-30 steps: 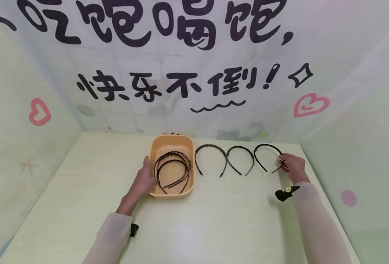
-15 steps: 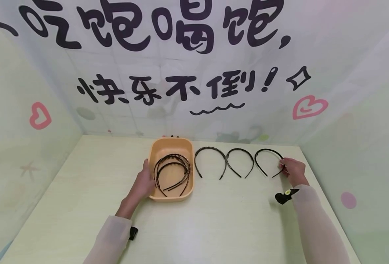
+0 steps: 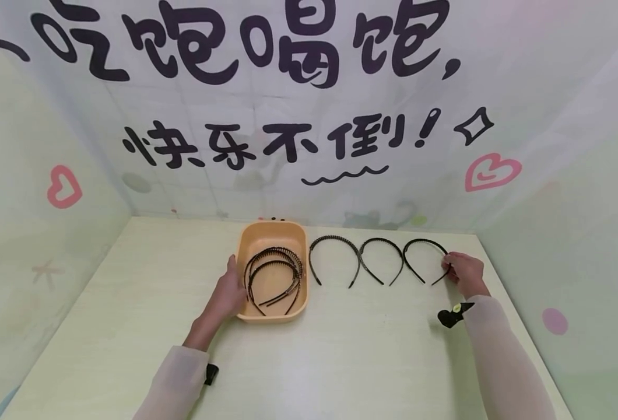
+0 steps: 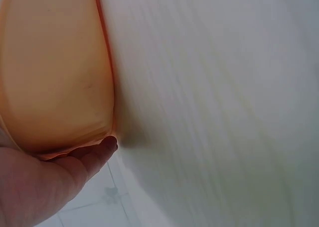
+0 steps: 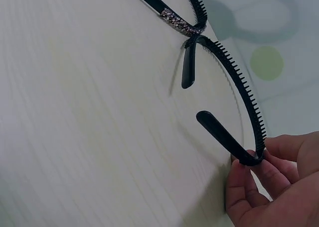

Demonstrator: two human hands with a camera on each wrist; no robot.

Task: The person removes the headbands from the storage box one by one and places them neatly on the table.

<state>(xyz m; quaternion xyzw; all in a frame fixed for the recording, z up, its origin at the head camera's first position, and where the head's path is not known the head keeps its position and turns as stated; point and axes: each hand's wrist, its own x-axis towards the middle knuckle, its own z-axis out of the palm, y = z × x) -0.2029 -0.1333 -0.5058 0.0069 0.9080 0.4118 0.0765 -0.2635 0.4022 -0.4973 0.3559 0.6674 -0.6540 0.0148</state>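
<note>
At its left side, the orange plastic container [image 3: 272, 319] is held by my left hand [image 3: 230, 291], whose fingers [image 4: 92, 160] lie along its outer wall in the left wrist view. Several dark toothed headbands [image 3: 274, 262] lie overlapping inside it. My right hand [image 3: 465, 271] pinches the right side of a black toothed headband [image 5: 247, 100], the rightmost in a row. Its left side touches the middle headband [image 3: 379, 240], which has a glittery section [image 5: 179, 23] in the right wrist view. Closest to the container lies another headband [image 3: 332, 237].
The pale table [image 3: 309, 373] meets a printed back wall [image 3: 267, 198] just behind the container and the row. Side walls [image 3: 587, 280] rise at left and right, the right one close to my right hand.
The held headband has come slightly down and left, level with the others in the row. My left hand stays on the container. The head view has tilted a little.
</note>
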